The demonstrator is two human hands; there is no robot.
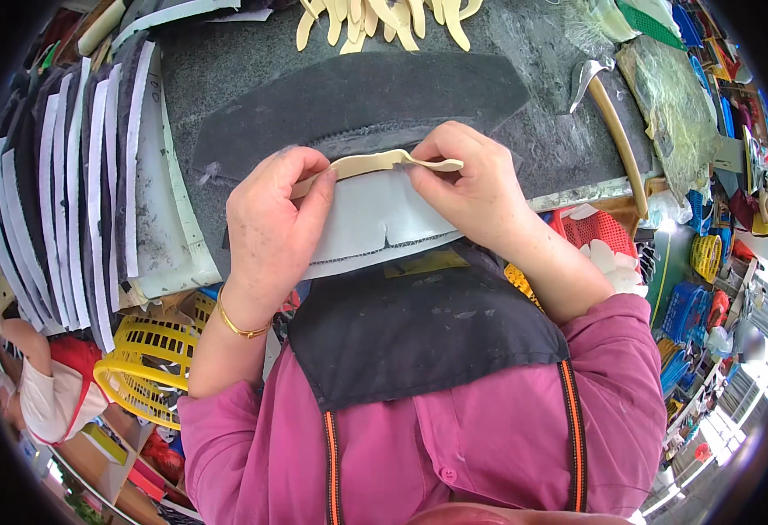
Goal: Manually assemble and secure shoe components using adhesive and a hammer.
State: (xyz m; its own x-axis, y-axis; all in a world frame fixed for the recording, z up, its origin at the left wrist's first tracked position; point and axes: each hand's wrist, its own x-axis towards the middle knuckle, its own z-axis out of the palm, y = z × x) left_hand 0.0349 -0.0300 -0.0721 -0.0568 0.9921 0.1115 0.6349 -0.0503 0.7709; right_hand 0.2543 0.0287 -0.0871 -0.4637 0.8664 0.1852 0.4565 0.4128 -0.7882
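A thin cream-coloured strip [368,164] stretches between my two hands, bowed upward near its right part. My left hand [270,206] pinches its left end between thumb and fingers. With thumb and forefinger, my right hand [471,179] grips it near the other end, and a short tip sticks out past the thumb. Below the strip lies a smooth grey curved panel [366,214] with a small notch in its jagged near edge. The strip runs along the panel's far edge; whether it is stuck down I cannot tell. Beyond lies a dark felt-like sheet [358,92].
More cream strips [384,17] lie heaped at the far edge. A hammer [616,131] with a wooden handle rests at the right. Dark panels with white edges [78,175] stand stacked at the left. Yellow baskets [148,367] and another person [52,385] are at the lower left.
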